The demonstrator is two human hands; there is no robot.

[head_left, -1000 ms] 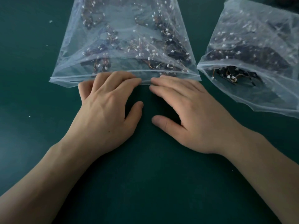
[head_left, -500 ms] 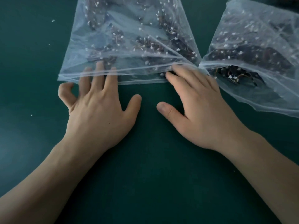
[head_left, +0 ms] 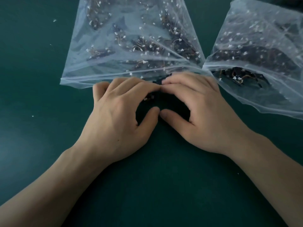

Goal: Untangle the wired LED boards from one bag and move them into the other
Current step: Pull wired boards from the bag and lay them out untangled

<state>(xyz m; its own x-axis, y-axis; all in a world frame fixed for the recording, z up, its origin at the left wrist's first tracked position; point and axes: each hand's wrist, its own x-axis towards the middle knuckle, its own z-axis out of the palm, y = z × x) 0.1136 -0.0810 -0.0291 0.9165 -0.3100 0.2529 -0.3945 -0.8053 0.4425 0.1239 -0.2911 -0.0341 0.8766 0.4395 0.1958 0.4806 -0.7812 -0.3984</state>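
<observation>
You have two clear plastic bags flat on the tabletop [head_left: 32,153], mouths toward you. The left bag [head_left: 98,51] holds scattered dark LED boards [head_left: 144,45] with thin wires and white connectors. The right bag [head_left: 262,35], mouth gaping, holds a denser pile. Your left hand [head_left: 118,115] and right hand [head_left: 201,112] pinch a dark clump at the left bag's mouth.

Left bag [head_left: 78,63] and right bag [head_left: 265,102] run off the frame — curled fingers [head_left: 139,84] hide most of a dark board [head_left: 157,82].

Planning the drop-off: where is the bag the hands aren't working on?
Head view, upper right: the second bag lies beside the right corner of the first bag, beyond the right hand.
</observation>
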